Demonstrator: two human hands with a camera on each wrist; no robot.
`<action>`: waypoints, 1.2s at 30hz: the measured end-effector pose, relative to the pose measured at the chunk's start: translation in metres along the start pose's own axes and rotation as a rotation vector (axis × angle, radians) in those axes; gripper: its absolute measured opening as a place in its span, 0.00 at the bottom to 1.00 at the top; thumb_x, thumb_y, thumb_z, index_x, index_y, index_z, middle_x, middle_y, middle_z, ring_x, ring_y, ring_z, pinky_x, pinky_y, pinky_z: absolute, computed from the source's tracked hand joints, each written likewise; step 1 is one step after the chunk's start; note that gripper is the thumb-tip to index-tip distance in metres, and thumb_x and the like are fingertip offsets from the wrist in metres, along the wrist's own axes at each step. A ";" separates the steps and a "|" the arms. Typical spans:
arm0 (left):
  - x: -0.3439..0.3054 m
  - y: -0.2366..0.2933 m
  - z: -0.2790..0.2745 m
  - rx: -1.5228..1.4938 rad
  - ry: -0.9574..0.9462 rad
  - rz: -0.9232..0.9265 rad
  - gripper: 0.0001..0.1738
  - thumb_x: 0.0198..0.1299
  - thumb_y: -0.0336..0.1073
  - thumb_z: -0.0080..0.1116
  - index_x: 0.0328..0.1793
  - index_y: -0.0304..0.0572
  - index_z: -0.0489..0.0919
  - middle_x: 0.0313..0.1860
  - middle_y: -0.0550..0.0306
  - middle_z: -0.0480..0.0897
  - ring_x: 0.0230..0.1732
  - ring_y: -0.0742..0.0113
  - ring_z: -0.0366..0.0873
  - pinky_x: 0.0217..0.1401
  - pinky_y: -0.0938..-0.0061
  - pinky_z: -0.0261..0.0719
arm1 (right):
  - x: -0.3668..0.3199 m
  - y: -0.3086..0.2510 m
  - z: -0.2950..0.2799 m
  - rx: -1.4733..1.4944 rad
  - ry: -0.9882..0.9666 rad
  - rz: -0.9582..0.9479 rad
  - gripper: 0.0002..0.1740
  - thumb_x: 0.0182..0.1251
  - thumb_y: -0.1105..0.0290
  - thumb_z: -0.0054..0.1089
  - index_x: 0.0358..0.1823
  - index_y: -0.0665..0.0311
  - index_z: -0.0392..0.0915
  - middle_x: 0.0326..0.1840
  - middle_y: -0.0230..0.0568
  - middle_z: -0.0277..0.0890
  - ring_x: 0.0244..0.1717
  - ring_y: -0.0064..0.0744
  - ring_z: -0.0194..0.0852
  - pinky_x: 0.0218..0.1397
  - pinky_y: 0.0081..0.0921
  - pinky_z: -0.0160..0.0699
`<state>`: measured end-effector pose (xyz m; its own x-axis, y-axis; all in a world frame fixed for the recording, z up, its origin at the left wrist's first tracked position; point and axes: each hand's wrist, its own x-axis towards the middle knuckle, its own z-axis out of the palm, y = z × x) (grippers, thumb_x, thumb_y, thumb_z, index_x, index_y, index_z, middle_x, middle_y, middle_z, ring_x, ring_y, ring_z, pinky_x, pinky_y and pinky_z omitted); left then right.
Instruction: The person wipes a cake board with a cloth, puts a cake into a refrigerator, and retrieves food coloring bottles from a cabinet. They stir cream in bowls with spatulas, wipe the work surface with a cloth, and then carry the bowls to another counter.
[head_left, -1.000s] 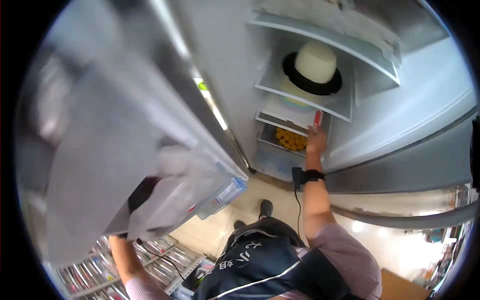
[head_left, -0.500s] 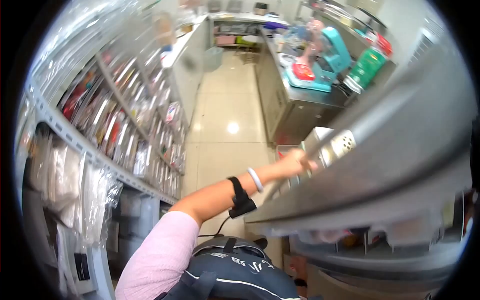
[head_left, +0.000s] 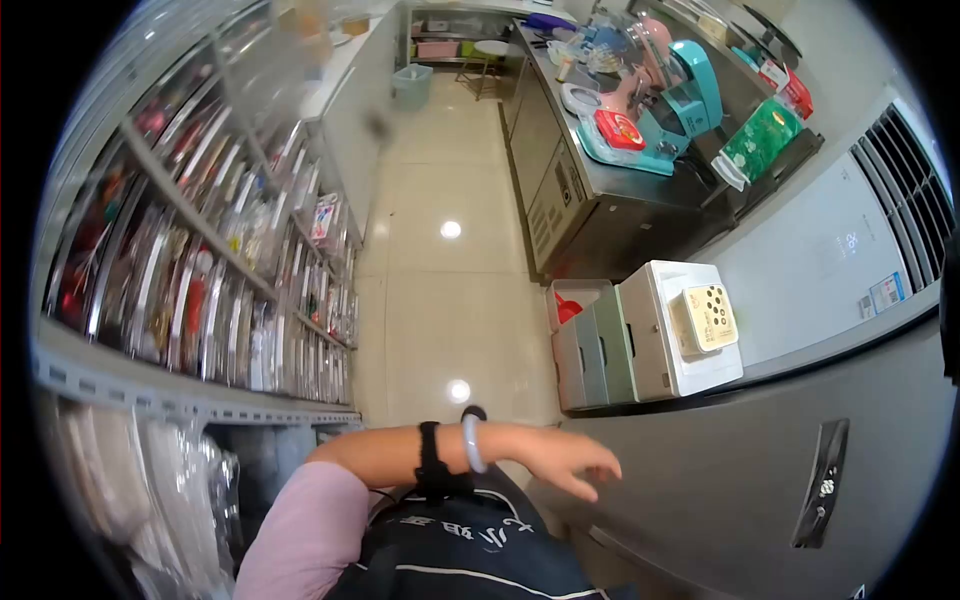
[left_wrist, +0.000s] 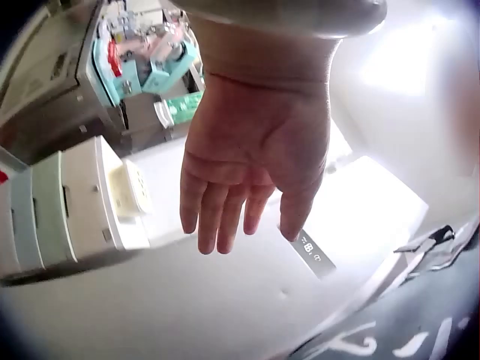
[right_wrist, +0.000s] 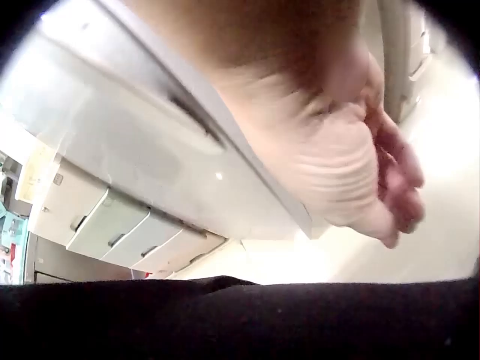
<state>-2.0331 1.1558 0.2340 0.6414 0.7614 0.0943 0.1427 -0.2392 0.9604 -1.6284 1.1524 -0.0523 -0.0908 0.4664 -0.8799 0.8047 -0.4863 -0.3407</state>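
The grey refrigerator door (head_left: pixel 690 490) stands at the right; whether it is fully closed, I cannot tell. The drawer unit (head_left: pixel 650 325) beside it is probably tucked aside for walking room. The left hand (left_wrist: pixel 255 154) hangs before the door, fingers released; the right hand (right_wrist: pixel 322 150) curls loosely, apparently holding nothing. A tub (head_left: pixel 711 318) tops the unit, lettering unreadable.

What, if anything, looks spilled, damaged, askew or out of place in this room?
Nothing clearly stands out. The refrigerator door shows no visible damage, the spotted tub rests on the drawer unit, and the bright spots on the tiled floor look like reflected light rather than spills.
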 end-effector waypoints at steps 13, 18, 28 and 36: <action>-0.168 -0.232 -0.278 0.635 0.681 -0.828 0.20 0.54 0.42 0.56 0.51 0.38 0.75 0.40 0.43 0.79 0.42 0.49 0.77 0.46 0.63 0.74 | 0.215 -0.302 -0.008 -0.280 -0.187 0.003 0.17 0.48 0.73 0.59 0.42 0.70 0.79 0.28 0.44 0.81 0.25 0.29 0.79 0.28 0.29 0.77; -0.315 -0.313 -0.264 0.270 0.812 -1.311 0.19 0.54 0.43 0.51 0.40 0.32 0.78 0.40 0.38 0.79 0.44 0.39 0.75 0.49 0.58 0.73 | 0.267 -0.582 -0.011 -0.734 0.022 -0.676 0.10 0.49 0.67 0.51 0.22 0.65 0.79 0.16 0.44 0.76 0.16 0.35 0.75 0.26 0.33 0.75; -0.475 -0.407 -0.194 0.469 0.535 -1.752 0.23 0.54 0.51 0.50 0.43 0.38 0.77 0.32 0.41 0.79 0.33 0.45 0.77 0.42 0.53 0.73 | 0.312 -1.050 0.121 -0.573 -0.055 -0.991 0.19 0.53 0.67 0.59 0.48 0.66 0.76 0.28 0.44 0.80 0.26 0.37 0.79 0.36 0.30 0.76; -0.521 -0.506 -0.535 0.127 1.397 -1.426 0.12 0.55 0.38 0.51 0.33 0.36 0.79 0.31 0.40 0.78 0.36 0.41 0.76 0.40 0.53 0.72 | 0.307 -1.320 0.102 -0.375 0.352 -1.160 0.16 0.51 0.64 0.58 0.43 0.59 0.78 0.31 0.47 0.78 0.35 0.46 0.77 0.37 0.36 0.75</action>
<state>-2.8425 1.2025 -0.1611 -0.8740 0.2485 -0.4176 0.0069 0.8656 0.5008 -2.7783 1.8616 0.0938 -0.7372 0.6751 0.0259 0.4792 0.5495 -0.6844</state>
